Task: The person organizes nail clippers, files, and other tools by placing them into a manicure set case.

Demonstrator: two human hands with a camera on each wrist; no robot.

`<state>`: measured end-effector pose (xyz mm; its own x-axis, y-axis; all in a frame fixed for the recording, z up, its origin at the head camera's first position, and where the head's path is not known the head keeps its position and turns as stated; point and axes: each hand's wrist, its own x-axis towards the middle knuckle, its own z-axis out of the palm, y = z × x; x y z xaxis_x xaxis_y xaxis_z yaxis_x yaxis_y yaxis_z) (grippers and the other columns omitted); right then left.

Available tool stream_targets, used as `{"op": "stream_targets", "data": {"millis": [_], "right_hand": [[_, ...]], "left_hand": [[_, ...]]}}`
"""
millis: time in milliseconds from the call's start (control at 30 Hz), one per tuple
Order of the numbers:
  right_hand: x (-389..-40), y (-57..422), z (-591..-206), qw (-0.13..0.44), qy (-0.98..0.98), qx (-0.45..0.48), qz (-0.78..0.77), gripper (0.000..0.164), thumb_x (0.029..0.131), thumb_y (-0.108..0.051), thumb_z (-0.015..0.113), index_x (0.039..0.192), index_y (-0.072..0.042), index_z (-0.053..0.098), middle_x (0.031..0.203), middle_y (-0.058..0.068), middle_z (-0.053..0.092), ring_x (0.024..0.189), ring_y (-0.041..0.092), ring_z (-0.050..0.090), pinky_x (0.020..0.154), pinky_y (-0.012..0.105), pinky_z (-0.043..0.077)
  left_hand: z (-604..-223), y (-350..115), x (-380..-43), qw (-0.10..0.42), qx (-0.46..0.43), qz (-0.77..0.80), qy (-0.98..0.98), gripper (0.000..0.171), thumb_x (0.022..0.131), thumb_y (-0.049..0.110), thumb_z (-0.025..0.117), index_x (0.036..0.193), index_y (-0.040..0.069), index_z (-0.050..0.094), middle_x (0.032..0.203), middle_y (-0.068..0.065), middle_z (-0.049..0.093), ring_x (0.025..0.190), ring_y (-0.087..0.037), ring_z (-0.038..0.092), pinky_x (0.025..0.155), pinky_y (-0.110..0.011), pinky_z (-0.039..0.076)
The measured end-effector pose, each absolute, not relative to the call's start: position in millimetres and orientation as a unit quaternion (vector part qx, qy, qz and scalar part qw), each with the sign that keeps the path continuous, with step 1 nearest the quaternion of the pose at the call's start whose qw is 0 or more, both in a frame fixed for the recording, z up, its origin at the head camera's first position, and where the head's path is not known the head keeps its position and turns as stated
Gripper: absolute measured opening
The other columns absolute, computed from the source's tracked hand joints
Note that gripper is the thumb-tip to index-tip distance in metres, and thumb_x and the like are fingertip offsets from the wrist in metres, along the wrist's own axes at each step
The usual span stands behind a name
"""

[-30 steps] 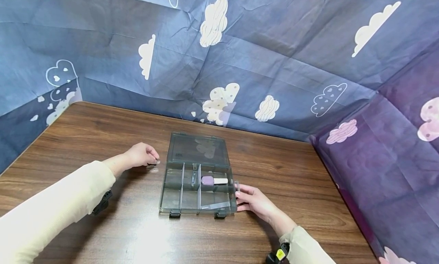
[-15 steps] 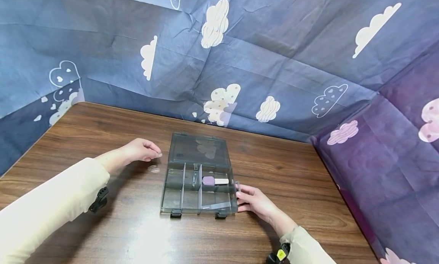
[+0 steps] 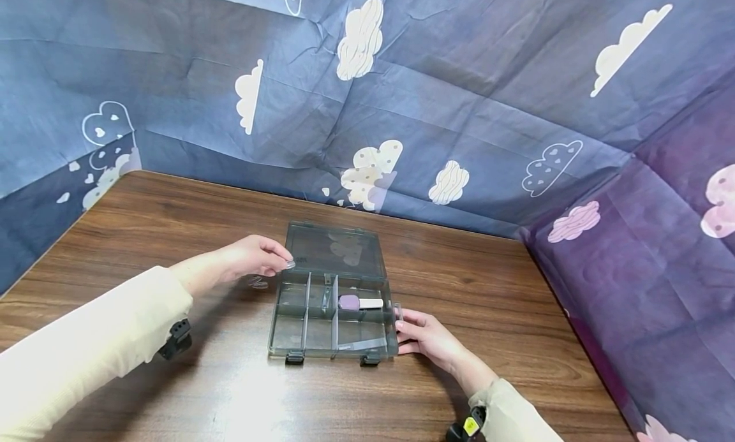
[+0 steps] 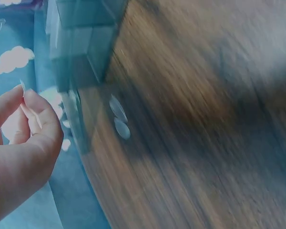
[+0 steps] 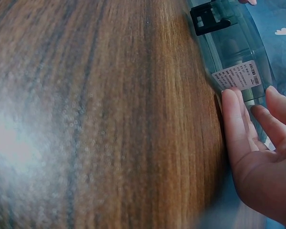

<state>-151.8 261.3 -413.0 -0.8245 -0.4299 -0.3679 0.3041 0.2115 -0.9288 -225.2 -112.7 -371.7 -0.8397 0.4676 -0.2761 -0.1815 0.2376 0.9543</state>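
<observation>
My left hand (image 3: 255, 257) pinches a small clear false nail (image 3: 290, 265) between thumb and fingertips, over the left edge of the box's raised lid. In the left wrist view that false nail shows as a thin sliver at the fingertips. Two more clear nails (image 4: 122, 129) lie on the table beside the box. The grey see-through divided box (image 3: 287, 332) stands with its lid (image 3: 339, 247) folded back. Against its right side rests my right hand (image 3: 427, 340), fingers touching the wall near a printed label (image 5: 239, 75).
Inside the box are a lilac nail polish bottle (image 3: 348, 302) with a white cap, a flat grey strip (image 3: 363, 344) and a small metallic piece (image 3: 326, 297). Black latches (image 3: 295, 358) jut from the front. A patterned cloth (image 3: 459, 97) walls the wooden table (image 3: 459, 270).
My left hand has lifted the false nail off the table and carried it right, to the lid's edge. Two nails stay behind on the wood. My right hand stays against the box.
</observation>
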Motion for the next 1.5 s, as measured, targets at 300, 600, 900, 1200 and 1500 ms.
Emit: {"op": "stream_targets", "data": {"millis": [300,600,900,1200,1500], "right_hand": [[-153,262,-413,0.292,0.721,-0.045,-0.627,0.052,0.096,-0.011,0.048,0.137,0.015,0.029,0.093,-0.002,0.064,0.079,0.010,0.063,0.073,0.028,0.056],[-152,262,-413,0.291,0.722,-0.044,-0.627,0.052,0.096,-0.012,0.049,0.137,0.015,0.029,0.093,-0.001,0.064,0.079,0.010,0.063,0.073,0.028,0.056],[-152,262,-413,0.291,0.721,-0.047,-0.627,0.052,0.096,-0.011,0.048,0.137,0.015,0.029,0.093,-0.001,0.064,0.079,0.010,0.063,0.073,0.028,0.056],[-152,261,-413,0.291,0.717,-0.053,-0.631,0.052,0.097,-0.011,0.047,0.137,0.016,0.027,0.094,-0.003,0.063,0.079,0.010,0.064,0.073,0.028,0.056],[-152,261,-413,0.291,0.718,-0.057,-0.630,0.051,0.097,-0.011,0.047,0.136,0.016,0.028,0.094,-0.002,0.064,0.080,0.010,0.064,0.073,0.029,0.056]], "left_hand": [[-363,-89,-212,0.307,0.131,0.600,0.727,0.031,0.085,0.002,0.058,0.111,-0.013,0.055,0.083,0.006,0.062,0.071,-0.005,0.054,0.068,-0.016,0.048],[-356,-69,-197,0.319,0.164,0.576,0.734,0.029,0.084,0.002,0.058,0.109,-0.013,0.058,0.079,0.006,0.060,0.071,-0.006,0.055,0.070,-0.019,0.048],[-358,-57,-188,0.335,0.175,0.562,0.736,0.025,0.080,-0.003,0.057,0.104,-0.012,0.059,0.078,0.001,0.062,0.068,-0.007,0.054,0.067,-0.019,0.049],[-363,-49,-181,0.348,0.186,0.545,0.740,0.027,0.080,-0.004,0.058,0.105,-0.013,0.059,0.075,0.001,0.064,0.065,-0.006,0.054,0.067,-0.019,0.050],[-355,-64,-194,0.313,0.186,0.548,0.753,0.030,0.084,0.003,0.059,0.109,-0.014,0.057,0.073,0.002,0.057,0.069,-0.006,0.053,0.068,-0.020,0.050]]}}
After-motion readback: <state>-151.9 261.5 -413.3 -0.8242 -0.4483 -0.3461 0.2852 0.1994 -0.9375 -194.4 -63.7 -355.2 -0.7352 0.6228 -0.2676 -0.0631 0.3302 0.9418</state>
